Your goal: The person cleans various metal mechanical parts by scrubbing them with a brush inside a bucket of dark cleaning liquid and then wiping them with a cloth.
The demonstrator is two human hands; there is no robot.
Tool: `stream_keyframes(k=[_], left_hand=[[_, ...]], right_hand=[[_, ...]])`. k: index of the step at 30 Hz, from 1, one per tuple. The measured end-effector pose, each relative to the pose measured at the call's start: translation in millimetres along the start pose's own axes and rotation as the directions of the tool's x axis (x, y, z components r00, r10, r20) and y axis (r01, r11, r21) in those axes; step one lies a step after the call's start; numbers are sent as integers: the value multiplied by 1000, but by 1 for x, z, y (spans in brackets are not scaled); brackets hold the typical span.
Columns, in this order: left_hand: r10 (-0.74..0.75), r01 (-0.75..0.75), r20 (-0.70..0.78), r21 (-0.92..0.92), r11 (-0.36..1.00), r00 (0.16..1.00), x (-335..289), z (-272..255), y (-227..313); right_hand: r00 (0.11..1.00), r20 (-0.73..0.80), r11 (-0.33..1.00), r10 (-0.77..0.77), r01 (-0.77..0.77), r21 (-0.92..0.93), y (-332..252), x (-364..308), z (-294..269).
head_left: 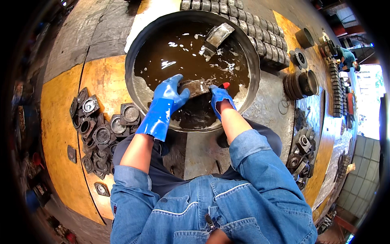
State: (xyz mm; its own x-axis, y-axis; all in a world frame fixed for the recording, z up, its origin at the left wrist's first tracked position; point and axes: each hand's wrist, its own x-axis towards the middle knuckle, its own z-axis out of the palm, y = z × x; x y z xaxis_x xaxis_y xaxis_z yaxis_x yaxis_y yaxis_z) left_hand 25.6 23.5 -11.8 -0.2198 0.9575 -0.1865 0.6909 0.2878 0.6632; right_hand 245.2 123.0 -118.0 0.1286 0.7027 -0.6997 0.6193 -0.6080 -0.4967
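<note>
A large round metal basin (132, 83) in front of me holds brown, murky liquid. A curved metal piece (196, 88), wet and shaped like a brake shoe, is partly in the liquid between my hands. My left hand (172, 91), in a long blue rubber glove, grips its left end, with the thumb along its side. At the right end my right hand (219, 95) closes on the same piece, in a blue glove torn open at the wrist. A small red tip (226, 85) shows by its fingers; I cannot tell what it is. Another curved metal piece (219, 36) leans against the basin's far right wall.
Rows of curved metal pieces (260, 34) stand beyond the basin at right. Square metal parts with round openings (103, 136) are heaped at left. Metal rings (307, 83) and another pile of parts (302, 150) lie at right. A person (348, 57) works at far right.
</note>
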Motion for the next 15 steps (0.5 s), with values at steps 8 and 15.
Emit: stream_keyframes(k=[8, 15], left_hand=[[-195, 183, 91, -829, 528, 977, 14, -2, -32], [-209, 416, 473, -870, -265, 856, 19, -22, -18]], right_hand=[[948, 256, 709, -192, -47, 704, -47, -46, -60], [949, 225, 766, -222, 27, 642, -14, -28, -54]])
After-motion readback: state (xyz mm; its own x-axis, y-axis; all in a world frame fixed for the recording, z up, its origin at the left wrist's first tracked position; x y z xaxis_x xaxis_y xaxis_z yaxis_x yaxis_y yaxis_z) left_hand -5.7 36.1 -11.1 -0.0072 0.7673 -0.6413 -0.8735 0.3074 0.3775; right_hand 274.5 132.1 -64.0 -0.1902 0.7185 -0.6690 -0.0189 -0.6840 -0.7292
